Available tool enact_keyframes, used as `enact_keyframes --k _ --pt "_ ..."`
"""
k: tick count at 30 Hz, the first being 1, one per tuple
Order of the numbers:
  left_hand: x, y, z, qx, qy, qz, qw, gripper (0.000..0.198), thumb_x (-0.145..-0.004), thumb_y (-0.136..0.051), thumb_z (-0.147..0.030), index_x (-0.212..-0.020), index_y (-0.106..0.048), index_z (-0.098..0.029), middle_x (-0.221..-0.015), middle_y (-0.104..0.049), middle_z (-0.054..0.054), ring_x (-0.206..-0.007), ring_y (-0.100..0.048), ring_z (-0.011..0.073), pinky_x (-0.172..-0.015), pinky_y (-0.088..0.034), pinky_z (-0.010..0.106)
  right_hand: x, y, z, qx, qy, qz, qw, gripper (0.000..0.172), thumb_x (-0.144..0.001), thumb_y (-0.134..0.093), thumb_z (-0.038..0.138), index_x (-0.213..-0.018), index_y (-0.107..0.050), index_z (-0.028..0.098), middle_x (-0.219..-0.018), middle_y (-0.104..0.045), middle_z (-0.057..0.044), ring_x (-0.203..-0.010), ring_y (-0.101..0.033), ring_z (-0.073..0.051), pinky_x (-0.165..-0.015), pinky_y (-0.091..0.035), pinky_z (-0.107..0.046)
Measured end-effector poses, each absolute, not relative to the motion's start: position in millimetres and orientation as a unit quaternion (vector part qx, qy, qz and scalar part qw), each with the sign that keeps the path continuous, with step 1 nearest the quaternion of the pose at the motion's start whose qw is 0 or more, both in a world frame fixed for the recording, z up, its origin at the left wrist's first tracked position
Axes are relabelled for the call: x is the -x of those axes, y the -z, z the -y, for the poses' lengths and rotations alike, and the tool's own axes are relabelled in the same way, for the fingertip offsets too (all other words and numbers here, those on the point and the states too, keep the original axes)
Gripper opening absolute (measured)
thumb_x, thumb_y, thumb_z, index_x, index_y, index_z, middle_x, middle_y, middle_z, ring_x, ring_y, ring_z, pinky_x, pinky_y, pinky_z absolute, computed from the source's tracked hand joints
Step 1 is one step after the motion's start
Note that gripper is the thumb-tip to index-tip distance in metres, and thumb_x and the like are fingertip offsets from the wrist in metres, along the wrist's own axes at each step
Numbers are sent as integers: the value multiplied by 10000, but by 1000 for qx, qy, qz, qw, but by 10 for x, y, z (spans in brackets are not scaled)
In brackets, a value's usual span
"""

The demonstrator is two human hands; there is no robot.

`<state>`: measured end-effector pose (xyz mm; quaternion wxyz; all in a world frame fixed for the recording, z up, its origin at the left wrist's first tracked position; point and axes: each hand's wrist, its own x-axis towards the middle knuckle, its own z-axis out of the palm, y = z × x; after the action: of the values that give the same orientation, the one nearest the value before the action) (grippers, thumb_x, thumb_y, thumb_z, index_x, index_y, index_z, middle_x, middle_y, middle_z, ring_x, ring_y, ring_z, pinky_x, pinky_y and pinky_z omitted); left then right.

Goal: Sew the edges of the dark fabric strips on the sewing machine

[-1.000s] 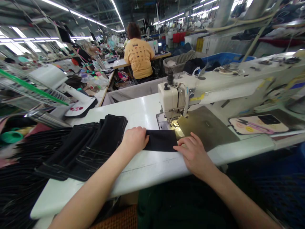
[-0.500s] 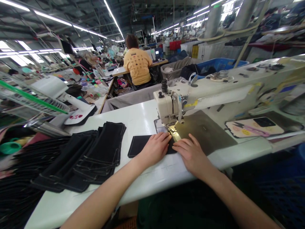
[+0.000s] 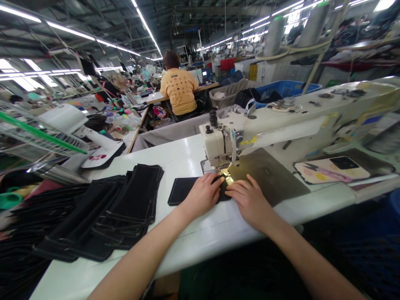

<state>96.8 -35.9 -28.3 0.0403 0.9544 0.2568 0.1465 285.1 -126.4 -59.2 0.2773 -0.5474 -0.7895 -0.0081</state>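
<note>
A black fabric piece (image 3: 182,191) lies flat on the white table under the needle area of a sewing machine (image 3: 217,143). My left hand (image 3: 204,192) rests over its right part, fingers bent and pressed together on the cloth close to the presser foot. Across from it, my right hand (image 3: 246,198) has its fingertips on the cloth's right edge, with one finger lifted apart from the others. The thumb of my right hand is hidden. A shiny gold-coloured metal guide (image 3: 228,177) sits between the fingertips of both hands.
Stacked black stitched pieces (image 3: 134,200) lie on the left, beside a larger dark pile (image 3: 40,221). Scissors (image 3: 328,171) and a phone (image 3: 345,163) rest at the right. A white lamp-like stand (image 3: 100,154) is at the left back. A person in yellow (image 3: 178,91) sits ahead.
The view has shifted slightly. Both hands stay at nearly the same place on the black fabric piece beside the needle, with no clear movement of the cloth.
</note>
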Motion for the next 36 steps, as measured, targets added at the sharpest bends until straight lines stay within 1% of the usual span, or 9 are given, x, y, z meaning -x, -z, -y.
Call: enact_keyframes --k 10,12,16,21,27,32,36 --pt "-958 257 328 -959 -138 -247 18 332 -936 -502 -164 -1251 -602 -144 -1271 -593 156 -1196 -560 283 -1020 -511 480 -2849 582 1244 538 -6 791 292 378 -926 -439 34 -1113 -700 232 -1147 -722 -37 -1103 -571 -229 -1156 -210 -550" --pt "-929 250 370 -963 -139 -230 18 329 -943 -500 -165 -1254 -603 -140 -1288 -593 161 -1209 -559 280 -1018 -517 473 -2848 580 1269 538 -2 792 289 390 -928 -429 32 -1124 -699 233 -1147 -721 -40 -1110 -565 -228 -1161 -205 -541" --pt "-830 233 540 -977 -123 -174 32 313 -958 -484 -172 -1240 -615 -147 -1254 -636 132 -1191 -585 270 -996 -544 443 -2850 604 1369 528 4 798 291 411 -925 -436 39 -1166 -694 247 -1149 -720 -41 -1113 -557 -224 -1177 -184 -511" --pt "-766 211 624 -983 -121 -135 35 331 -967 -468 -177 -1261 -609 -125 -1279 -644 140 -1235 -578 275 -1040 -529 440 -2856 633 1408 530 2 797 291 423 -916 -467 52 -1219 -676 260 -1179 -710 -33 -1117 -555 -218 -1182 -182 -496" --pt "-804 197 457 -981 -121 -143 43 319 -963 -476 -185 -1229 -643 -133 -1263 -658 130 -1208 -598 248 -1061 -513 432 -2858 582 1288 545 -20 796 265 417 -936 -442 50 -1224 -669 250 -1200 -700 -47 -1139 -549 -219 -1170 -189 -518" --pt "-832 185 257 -977 -145 -149 47 306 -954 -464 -172 -1153 -694 -148 -1199 -680 127 -1155 -622 236 -1009 -546 416 -2851 517 1144 552 -32 796 245 400 -957 -411 58 -1226 -658 222 -1234 -685 -65 -1165 -535 -237 -1162 -189 -559" --pt "-849 180 100 -974 -149 -160 52 308 -943 -468 -165 -1141 -704 -151 -1199 -673 131 -1145 -621 240 -1003 -545 420 -2831 470 1045 561 -29 795 230 366 -960 -426 67 -1199 -664 210 -1216 -690 -66 -1164 -538 -246 -1155 -206 -575"
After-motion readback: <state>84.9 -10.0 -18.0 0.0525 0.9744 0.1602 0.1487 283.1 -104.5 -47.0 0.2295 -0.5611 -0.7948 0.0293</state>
